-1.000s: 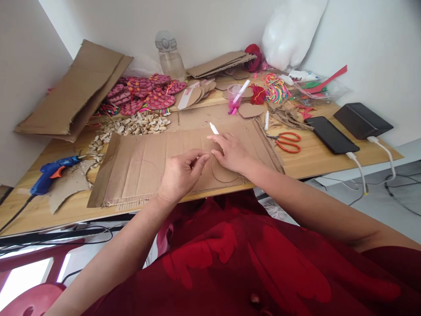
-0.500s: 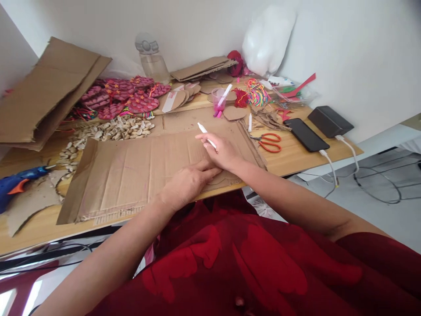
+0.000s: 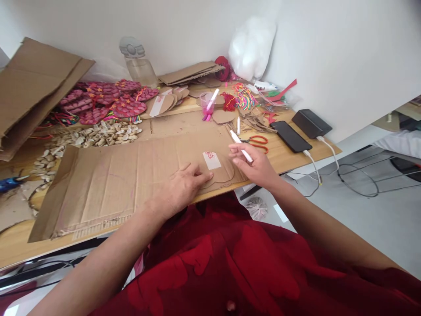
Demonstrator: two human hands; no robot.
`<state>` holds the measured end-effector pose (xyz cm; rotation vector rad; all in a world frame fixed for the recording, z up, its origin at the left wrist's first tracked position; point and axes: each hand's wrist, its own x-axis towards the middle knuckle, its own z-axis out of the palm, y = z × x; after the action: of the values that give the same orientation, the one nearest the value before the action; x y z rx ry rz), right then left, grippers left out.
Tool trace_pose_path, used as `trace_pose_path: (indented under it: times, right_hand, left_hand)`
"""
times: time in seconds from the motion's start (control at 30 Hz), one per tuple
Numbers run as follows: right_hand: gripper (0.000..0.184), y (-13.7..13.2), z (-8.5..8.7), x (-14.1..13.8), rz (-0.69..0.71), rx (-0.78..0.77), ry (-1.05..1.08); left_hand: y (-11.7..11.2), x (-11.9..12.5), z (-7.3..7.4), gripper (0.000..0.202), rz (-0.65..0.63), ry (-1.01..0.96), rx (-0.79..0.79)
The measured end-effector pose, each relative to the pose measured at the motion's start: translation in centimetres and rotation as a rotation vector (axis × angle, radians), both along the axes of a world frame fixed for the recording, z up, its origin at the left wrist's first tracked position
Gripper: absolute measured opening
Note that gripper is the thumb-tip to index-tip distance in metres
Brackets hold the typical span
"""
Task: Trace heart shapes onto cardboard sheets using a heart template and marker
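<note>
My left hand point(image 3: 189, 182) lies on the large cardboard sheet point(image 3: 154, 153), its thumb reaching onto the left edge of a rounded cardboard cutout point(image 3: 225, 173). A patch of printed white tape marks that cutout, which rests on the sheet near the table's front edge. In my right hand point(image 3: 256, 166) a white marker point(image 3: 241, 147) is held between fingers and thumb, tilted up to the left. This hand hovers at the cutout's right side. Faint curved pink lines show on the left part of the sheet.
Behind the sheet are peanut shells point(image 3: 112, 134), pink decorated pieces point(image 3: 105, 98), a water bottle point(image 3: 141, 68) and a pink cup point(image 3: 207, 103) with markers. Orange-handled pliers or scissors point(image 3: 258, 141), a phone point(image 3: 291, 136) and a black box point(image 3: 312, 123) lie right. A blue glue gun point(image 3: 9, 184) is far left.
My right hand has lifted off the cutout and moved right with the marker, uncovering the taped patch. My left hand stays low on the cardboard. The view has shifted right.
</note>
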<state>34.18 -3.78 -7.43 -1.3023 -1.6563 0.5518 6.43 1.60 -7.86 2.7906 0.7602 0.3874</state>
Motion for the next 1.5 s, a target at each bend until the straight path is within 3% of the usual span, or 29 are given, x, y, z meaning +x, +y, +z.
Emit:
trace_pose_path:
  times: [0.1, 0.27, 0.53, 1.07, 1.23, 1.5]
  right_hand:
    - [0.049, -0.8, -0.5, -0.1, 0.063, -0.005, -0.077]
    - [0.048, -0.7, -1.0, 0.2, 0.089, 0.025, -0.094]
    - [0.064, -1.0, -0.6, 0.0, 0.076, 0.013, -0.216]
    - [0.061, -0.9, -0.6, 0.5, 0.076, -0.013, -0.301]
    - [0.059, -0.8, -0.6, 0.6, 0.076, -0.015, -0.352]
    - [0.059, -0.8, 0.2, 0.8, 0.091, -0.074, -0.364]
  left_hand:
    - [-0.3, 0.0, 0.1, 0.038, 0.003, -0.015, 0.023]
    - [-0.6, -0.2, 0.4, 0.037, -0.009, -0.033, 0.038]
    - [-1.4, 0.2, 1.0, 0.034, 0.041, 0.051, 0.055]
    - [-3.3, 3.9, 3.8, 0.038, 0.086, 0.377, 0.143]
    - [-3.5, 5.2, 3.5, 0.039, 0.127, 0.37, 0.255]
    - [-3.8, 5.5, 2.7, 0.043, 0.121, 0.377, 0.299]
